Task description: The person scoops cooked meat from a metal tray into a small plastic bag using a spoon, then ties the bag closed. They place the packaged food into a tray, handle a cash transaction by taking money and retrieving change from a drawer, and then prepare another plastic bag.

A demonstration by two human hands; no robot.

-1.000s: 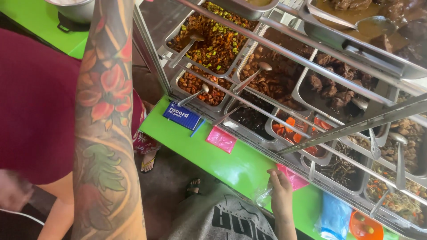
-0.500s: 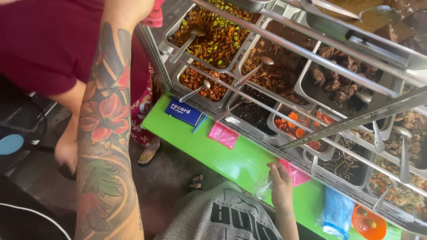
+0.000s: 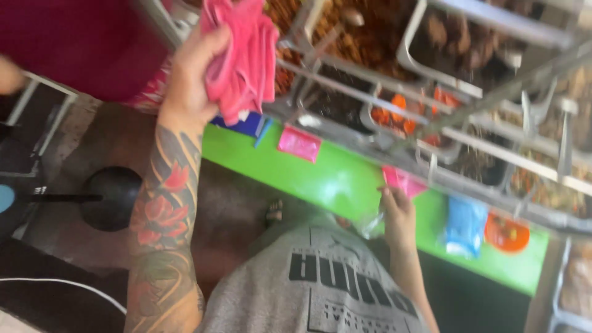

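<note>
Left hand (image 3: 192, 74) risen, now clamped on pink cloth (image 3: 243, 58); right hand unseen.

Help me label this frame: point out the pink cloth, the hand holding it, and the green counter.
pink cloth (image 3: 242, 57), head view, middle of the bunched fabric.
left hand (image 3: 188, 77), head view, back of the hand gripping the cloth.
green counter (image 3: 336, 182), head view, bare top surface between the pink packets.

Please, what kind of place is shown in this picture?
Probably a street food stall. Metal trays of cooked food sit in a steel rack above a green counter, and a customer's hand waits there.
</note>
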